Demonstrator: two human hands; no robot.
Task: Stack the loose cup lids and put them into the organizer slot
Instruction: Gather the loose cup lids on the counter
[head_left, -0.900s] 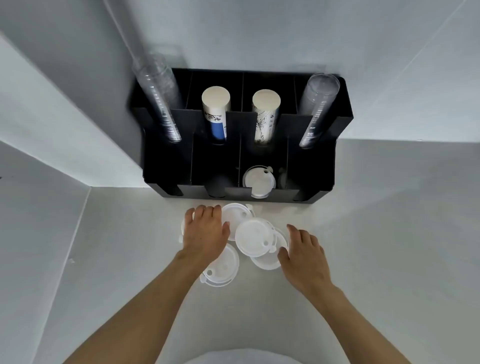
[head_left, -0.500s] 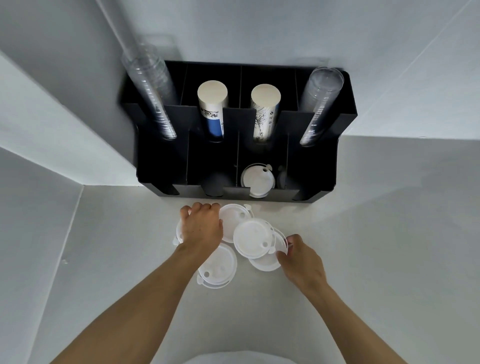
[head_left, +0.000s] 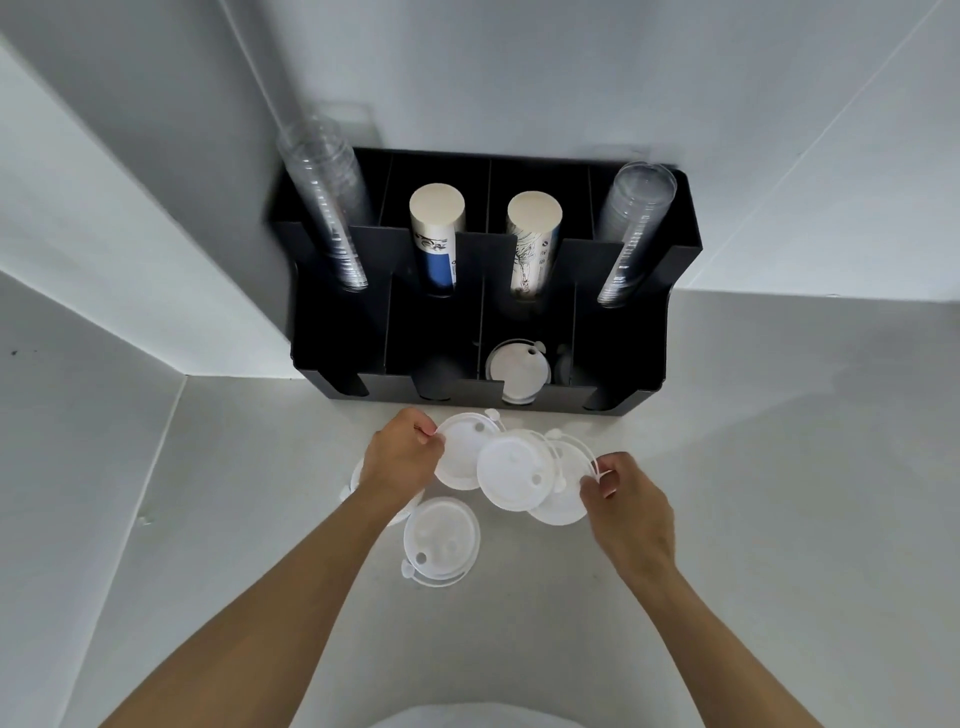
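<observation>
Several loose white cup lids lie on the grey counter in front of a black organizer (head_left: 639, 400). My left hand (head_left: 397, 457) pinches the left rim of one lid (head_left: 457, 457). My right hand (head_left: 626, 499) pinches the right rim of another lid (head_left: 563, 506). A third lid (head_left: 514, 470) overlaps both, between my hands. One more lid (head_left: 441, 540) lies flat nearer to me, and part of a further lid (head_left: 356, 475) shows under my left wrist. A stack of lids (head_left: 517, 369) sits in the organizer's third front slot.
The organizer's rear slots hold two tilted stacks of clear cups (head_left: 327, 208) (head_left: 631, 228) and two stacks of paper cups (head_left: 434, 234) (head_left: 532, 239). White walls close in at the left and behind. Grey counter extends to the right.
My left hand moved right and closed its fingers on a lid's rim. My right hand rose and took the rim of the right-hand lid. The camera view shifted slightly.
</observation>
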